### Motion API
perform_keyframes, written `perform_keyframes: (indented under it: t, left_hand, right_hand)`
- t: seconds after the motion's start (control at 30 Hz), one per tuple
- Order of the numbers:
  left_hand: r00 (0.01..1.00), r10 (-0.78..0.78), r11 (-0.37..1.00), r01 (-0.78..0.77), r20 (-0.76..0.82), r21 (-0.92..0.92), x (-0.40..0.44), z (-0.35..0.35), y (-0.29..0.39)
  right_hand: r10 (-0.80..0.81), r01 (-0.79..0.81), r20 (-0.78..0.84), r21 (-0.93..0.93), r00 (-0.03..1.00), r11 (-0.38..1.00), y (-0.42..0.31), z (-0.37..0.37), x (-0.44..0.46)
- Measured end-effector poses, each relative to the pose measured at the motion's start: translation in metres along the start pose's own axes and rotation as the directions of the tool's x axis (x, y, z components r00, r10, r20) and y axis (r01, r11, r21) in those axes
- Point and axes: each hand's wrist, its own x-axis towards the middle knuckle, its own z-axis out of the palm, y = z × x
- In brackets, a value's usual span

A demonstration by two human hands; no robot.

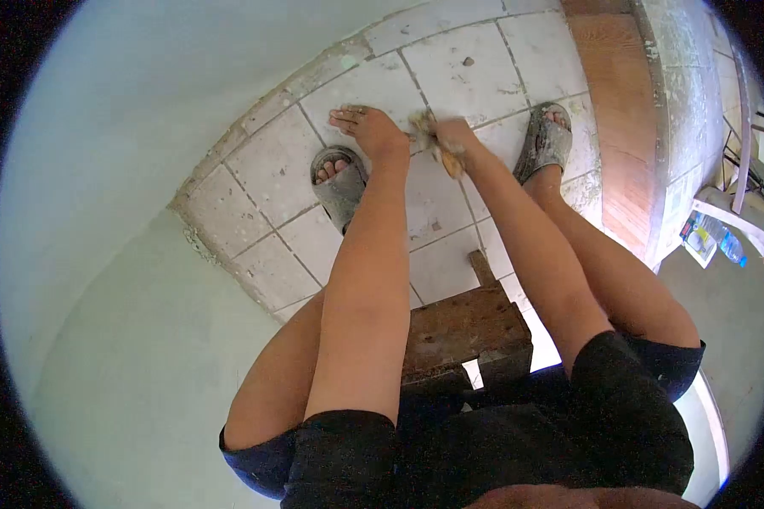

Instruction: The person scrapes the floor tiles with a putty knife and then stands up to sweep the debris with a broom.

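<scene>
Right fingers [446, 130]: curled round blurred tool [452, 165] | left fingers [345, 118]: extended, empty, near it

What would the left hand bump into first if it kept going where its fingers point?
Probably the pale wall, after the left hand passes over the floor tiles; its height above them is unclear.

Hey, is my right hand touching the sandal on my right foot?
Apart. The head view plainly shows bare floor tile between the right hand and the right sandal.
</scene>
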Motion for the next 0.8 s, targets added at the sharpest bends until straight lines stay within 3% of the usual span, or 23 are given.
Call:
perform_keyframes:
  t: [0.03, 0.1, 0.17, 0.23, 0.27, 0.33, 0.37, 0.4, 0.43, 0.47, 0.5, 0.53, 0.6, 0.63, 0.73, 0.8]
  left_hand:
    - [0.997, -0.068, 0.997, 0.068, -0.028, -0.022, 0.006, 0.011, 0.003]
    - [0.999, -0.052, 0.998, 0.052, -0.015, 0.017, 0.002, 0.003, 0.003]
    - [0.999, -0.042, 0.998, 0.043, -0.015, 0.047, -0.007, -0.004, -0.002]
    - [0.992, 0.126, 0.992, -0.126, 0.002, -0.018, -0.011, -0.015, -0.017]
    - [0.992, 0.124, 0.992, -0.124, -0.007, -0.023, -0.005, -0.011, -0.026]
    - [0.987, 0.155, 0.935, -0.157, -0.033, -0.317, 0.009, 0.01, -0.047]
    - [0.988, 0.149, 0.935, -0.153, -0.037, -0.321, 0.005, 0.004, -0.054]
    - [1.0, 0.018, 0.951, -0.013, 0.015, -0.31, 0.0, 0.0, -0.061]
    - [0.992, -0.109, 0.948, 0.124, 0.066, -0.292, -0.004, -0.004, -0.065]
    - [0.992, -0.11, 0.947, 0.125, 0.067, -0.297, -0.007, -0.006, -0.07]
    - [0.981, -0.118, 0.949, 0.158, 0.157, -0.273, -0.009, -0.008, -0.075]
    - [0.96, -0.127, 0.952, 0.188, 0.248, -0.242, -0.011, -0.009, -0.079]
    - [0.971, -0.149, 0.957, 0.189, 0.187, -0.22, -0.011, 0.0, -0.078]
    - [0.978, -0.171, 0.961, 0.192, 0.117, -0.197, -0.012, 0.005, -0.077]
    - [0.984, -0.125, 0.97, 0.148, 0.129, -0.19, -0.008, 0.002, -0.079]
    - [0.981, -0.102, 0.971, 0.135, 0.167, -0.195, 0.001, 0.006, -0.08]
  right_hand:
    - [0.035, -0.033, -0.025, 0.098, 0.999, 0.995, 0.047, 0.014, 0.008]
    - [0.081, -0.068, -0.053, 0.205, 0.995, 0.976, 0.058, 0.016, -0.002]
    - [0.179, -0.202, 0.149, 0.163, 0.973, 0.966, 0.043, 0.004, -0.002]
    - [0.153, -0.172, 0.121, 0.175, 0.981, 0.969, 0.006, 0.0, -0.023]
    - [0.145, -0.162, 0.103, 0.183, 0.984, 0.97, -0.002, 0.0, -0.035]
    - [0.107, -0.123, 0.071, 0.267, 0.992, 0.956, 0.003, 0.009, -0.055]
    - [0.073, -0.083, 0.041, 0.347, 0.996, 0.934, 0.005, 0.014, -0.061]
    - [0.066, -0.077, 0.043, 0.34, 0.997, 0.937, 0.007, 0.016, -0.067]
    - [0.055, -0.078, 0.111, 0.218, 0.992, 0.973, 0.012, 0.014, -0.073]
    - [0.056, -0.073, 0.178, 0.093, 0.982, 0.993, 0.017, 0.014, -0.074]
    - [-0.064, 0.066, 0.017, -0.182, 0.998, 0.981, 0.02, 0.024, -0.074]
    - [-0.062, 0.065, 0.02, -0.184, 0.998, 0.981, 0.026, 0.027, -0.074]
    - [-0.115, 0.088, -0.008, -0.594, 0.993, 0.8, 0.001, 0.028, -0.099]
    - [-0.11, 0.088, -0.001, -0.598, 0.994, 0.797, -0.004, 0.031, -0.1]
    - [-0.227, 0.206, 0.057, -0.668, 0.972, 0.715, -0.015, 0.042, -0.089]
    - [-0.383, 0.282, 0.012, -0.697, 0.924, 0.659, -0.027, 0.046, -0.074]
